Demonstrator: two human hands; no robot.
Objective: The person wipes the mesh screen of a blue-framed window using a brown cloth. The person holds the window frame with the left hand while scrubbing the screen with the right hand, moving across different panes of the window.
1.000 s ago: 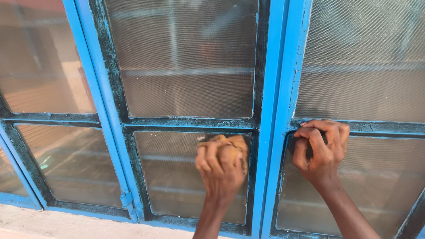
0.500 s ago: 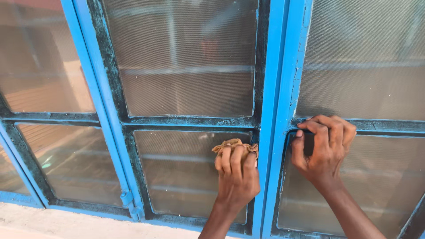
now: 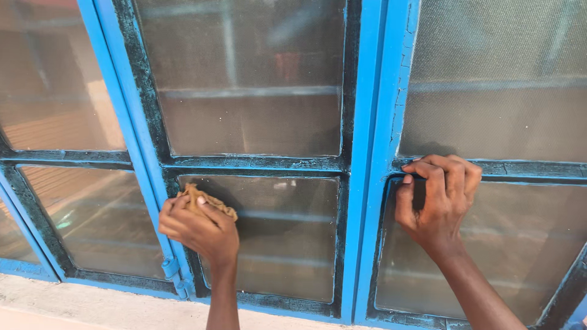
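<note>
Left hand (image 3: 199, 229) is clenched on a crumpled tan cloth (image 3: 206, 205), pressed to the lower-left corner of the lower glass pane (image 3: 281, 238), beside the blue hinge (image 3: 173, 269). Half a second ago the cloth sat at this pane's right edge; it has swept leftward across the glass, so the pass has covered its width. Right hand (image 3: 437, 205) stays closed over the blue cross bar (image 3: 526, 168) of the adjoining frame, bracing.

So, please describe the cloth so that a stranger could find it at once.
Find the blue window frame and its lower middle pane. At that pane's upper left corner, the left hand presses a crumpled tan cloth, the only soft thing among glass and painted bars.
</note>
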